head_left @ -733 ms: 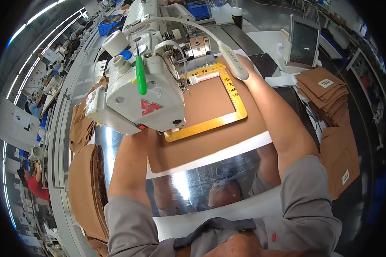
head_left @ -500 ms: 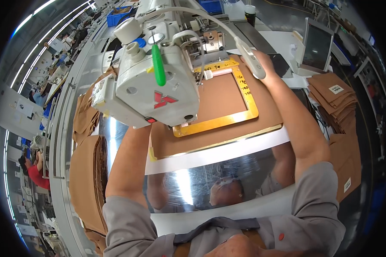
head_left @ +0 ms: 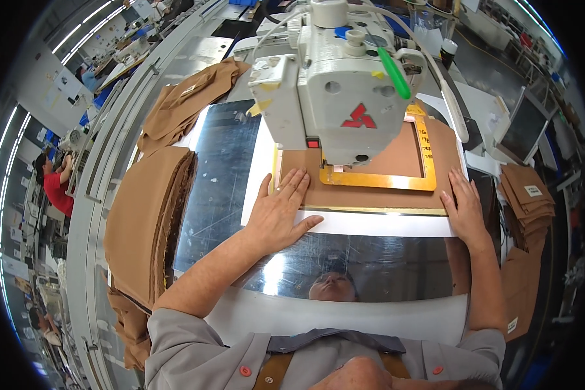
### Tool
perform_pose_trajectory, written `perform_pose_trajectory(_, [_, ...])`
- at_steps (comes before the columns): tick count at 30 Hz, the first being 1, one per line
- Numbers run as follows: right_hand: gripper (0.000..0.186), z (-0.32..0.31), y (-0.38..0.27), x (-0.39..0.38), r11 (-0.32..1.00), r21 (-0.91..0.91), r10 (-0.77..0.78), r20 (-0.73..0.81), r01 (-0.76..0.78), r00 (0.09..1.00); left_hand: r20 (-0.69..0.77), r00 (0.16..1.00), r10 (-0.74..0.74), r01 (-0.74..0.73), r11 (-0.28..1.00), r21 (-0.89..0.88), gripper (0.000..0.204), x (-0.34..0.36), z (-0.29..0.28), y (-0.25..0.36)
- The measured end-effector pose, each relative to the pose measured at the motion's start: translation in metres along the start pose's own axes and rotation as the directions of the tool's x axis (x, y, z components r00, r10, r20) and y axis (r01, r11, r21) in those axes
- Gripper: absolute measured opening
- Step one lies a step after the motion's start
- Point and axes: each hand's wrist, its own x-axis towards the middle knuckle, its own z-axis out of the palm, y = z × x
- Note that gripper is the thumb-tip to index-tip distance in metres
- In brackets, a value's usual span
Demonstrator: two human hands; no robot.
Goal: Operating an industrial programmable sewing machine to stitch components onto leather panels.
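A brown fabric panel [head_left: 370,199] lies flat under the head of a white industrial sewing machine [head_left: 351,91]. On the panel rests a yellow rectangular frame [head_left: 383,182], partly hidden by the machine. My left hand [head_left: 281,211] lies with fingers stretched over the panel's near left corner, thumb apart on the white sheet [head_left: 377,224] beneath. Along the right edge of the panel, my right hand [head_left: 463,205] rests open, fingers extended. Neither hand grasps anything. A narrow yellowish strip [head_left: 383,210] runs along the panel's near edge.
A shiny metal plate [head_left: 396,260] covers the worktop before me. Stacked brown fabric pieces [head_left: 143,224] stand at the left, with more loose pieces [head_left: 182,104] behind. Labelled brown pieces [head_left: 526,188] lie at the right, near a screen [head_left: 530,127]. A green-handled tool [head_left: 394,73] hangs at the machine.
My right hand has come back from the machine's far right side to the panel's right edge. My left hand, hidden behind the machine before, now shows on the near left corner. The view has shifted.
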Motion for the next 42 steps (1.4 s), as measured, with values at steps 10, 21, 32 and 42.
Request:
perform_pose_trajectory(10, [0.055, 0.012, 0.003, 0.007, 0.999, -0.038, 0.014, -0.034, -0.015, 0.999, 0.075, 0.997, -0.030, 0.028, 0.999, 0.023, 0.091, 0.014, 0.006, -0.009])
perform_pose_trajectory(21, [0.060, -0.017, -0.020, -0.025, 0.998, -0.063, -0.005, 0.097, 0.011, 0.995, 0.120, 0.993, -0.025, 0.026, 1.000, -0.009, 0.101, -0.030, -0.002, -0.007])
perform_pose_trajectory(32, [0.066, -0.004, -0.015, -0.039, 0.996, -0.070, -0.041, 0.067, 0.046, 0.997, 0.040, 0.999, -0.025, 0.024, 0.999, 0.035, 0.099, -0.016, -0.002, -0.007])
perform_pose_trajectory(42, [0.066, -0.006, -0.013, -0.039, 0.997, -0.050, -0.064, 0.040, 0.066, 0.997, 0.013, 0.997, -0.074, 0.074, 0.997, 0.020, 0.097, -0.026, -0.003, -0.002])
